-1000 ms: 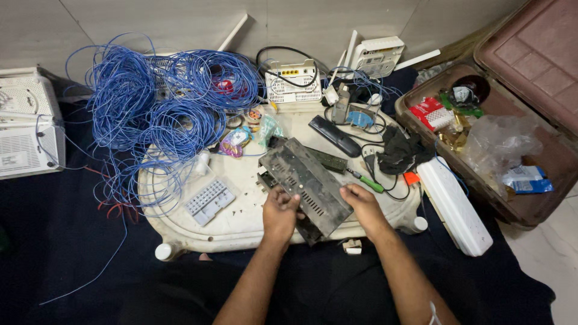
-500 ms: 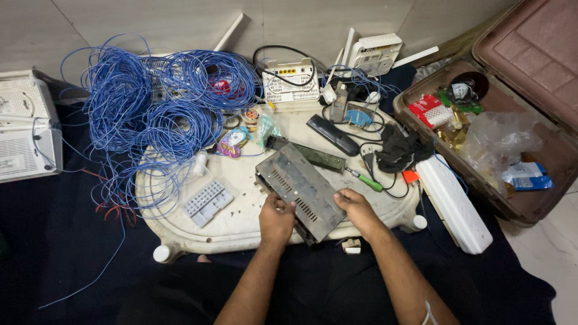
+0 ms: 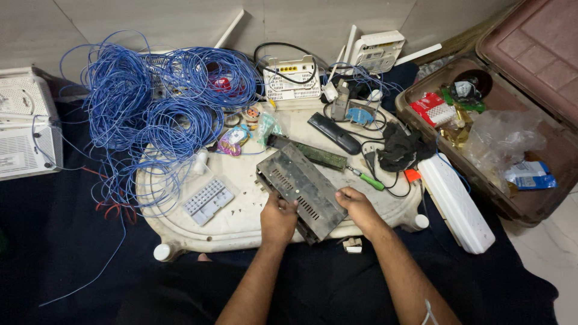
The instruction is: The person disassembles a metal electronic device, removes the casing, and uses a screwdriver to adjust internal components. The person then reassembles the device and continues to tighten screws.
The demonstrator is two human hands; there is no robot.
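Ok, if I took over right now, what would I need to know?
Left hand grips the near end of the dark metal device casing; right hand holds its right edge. The casing lies slanted on the white tray. A green circuit board lies just behind it, a green-handled screwdriver to its right, blue wire coils at left. The casing looks closed; whether any screws are out cannot be told.

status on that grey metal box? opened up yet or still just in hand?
Done: a green circuit board lies apart behind the metal box; its origin is unclear. In hand: left hand and right hand grip the box at its near end on the white tray. Left: the vented cover looks closed; the green-handled screwdriver lies unheld beside it.
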